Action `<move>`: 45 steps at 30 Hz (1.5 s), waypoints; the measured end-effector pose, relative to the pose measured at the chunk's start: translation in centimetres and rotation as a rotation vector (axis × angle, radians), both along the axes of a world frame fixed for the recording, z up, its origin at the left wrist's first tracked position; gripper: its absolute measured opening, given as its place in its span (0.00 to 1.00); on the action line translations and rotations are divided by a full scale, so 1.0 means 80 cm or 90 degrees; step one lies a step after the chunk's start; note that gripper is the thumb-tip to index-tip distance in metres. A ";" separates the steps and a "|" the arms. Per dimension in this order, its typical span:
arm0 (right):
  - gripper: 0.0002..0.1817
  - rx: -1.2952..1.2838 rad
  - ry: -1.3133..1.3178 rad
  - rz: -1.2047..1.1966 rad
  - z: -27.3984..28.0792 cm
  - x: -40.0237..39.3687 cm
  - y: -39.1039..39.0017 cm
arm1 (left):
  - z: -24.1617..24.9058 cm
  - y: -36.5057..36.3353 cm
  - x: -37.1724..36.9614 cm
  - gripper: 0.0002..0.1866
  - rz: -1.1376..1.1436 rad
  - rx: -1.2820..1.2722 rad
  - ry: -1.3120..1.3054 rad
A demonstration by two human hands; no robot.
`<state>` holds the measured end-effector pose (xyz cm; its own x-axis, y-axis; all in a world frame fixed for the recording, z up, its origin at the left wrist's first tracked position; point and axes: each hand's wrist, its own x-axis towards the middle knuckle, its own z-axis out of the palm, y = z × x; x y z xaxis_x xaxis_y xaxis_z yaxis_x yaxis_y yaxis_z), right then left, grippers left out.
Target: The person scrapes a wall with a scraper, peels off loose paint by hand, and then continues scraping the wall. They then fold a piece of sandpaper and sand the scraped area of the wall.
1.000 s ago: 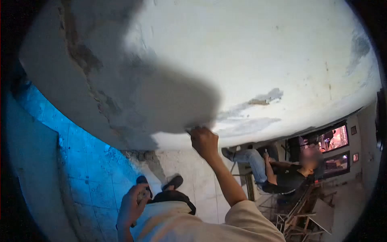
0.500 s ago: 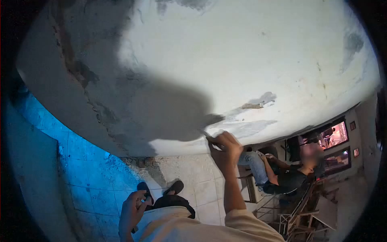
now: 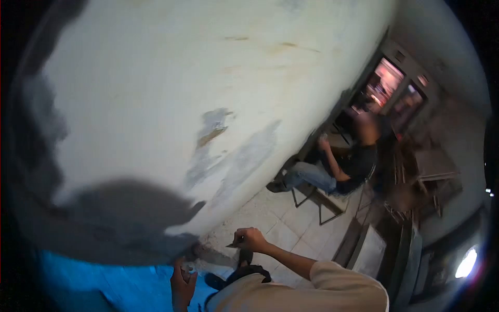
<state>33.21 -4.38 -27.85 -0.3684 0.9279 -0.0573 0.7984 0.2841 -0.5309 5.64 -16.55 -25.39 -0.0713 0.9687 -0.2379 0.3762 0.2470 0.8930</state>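
A pale, curved-looking wall (image 3: pixel 140 104) with grey patches (image 3: pixel 244 156) and a chipped brown spot (image 3: pixel 212 136) fills the upper left of the head view. My right hand (image 3: pixel 252 239) is closed around a small scraper (image 3: pixel 233 245), its thin dark tip pointing left. That hand is apart from the wall, over the tiled floor. Low in front of my body, my left hand (image 3: pixel 184 283) has its fingers curled near the wall's bottom edge. Whatever lies between them is too small to name.
A person (image 3: pixel 358 161) in a dark shirt and jeans sits on a bench (image 3: pixel 325 203) to the right. Stacked wooden furniture (image 3: pixel 436 166) stands behind them. Windows (image 3: pixel 387 83) are beyond. Blue light covers the floor (image 3: pixel 130 283) at lower left.
My right hand has drawn back from the wall and moved down and left with the scraper. My view has turned to the right and tilted. The left hand stays low with curled fingers.
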 end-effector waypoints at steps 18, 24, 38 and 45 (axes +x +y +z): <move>0.13 -0.134 0.198 -0.113 -0.051 0.017 -0.072 | 0.104 0.245 0.014 0.19 -0.401 0.732 0.846; 0.11 -0.082 0.214 -0.127 -0.066 0.028 -0.084 | 0.092 0.291 0.043 0.26 -0.455 0.725 1.040; 0.14 -0.240 0.290 -0.239 -0.065 0.042 -0.061 | 0.104 0.299 0.046 0.29 -0.523 0.673 1.177; 0.16 -0.377 0.664 -0.277 -0.024 0.036 -0.056 | 0.115 0.279 0.115 0.29 -0.579 0.765 0.815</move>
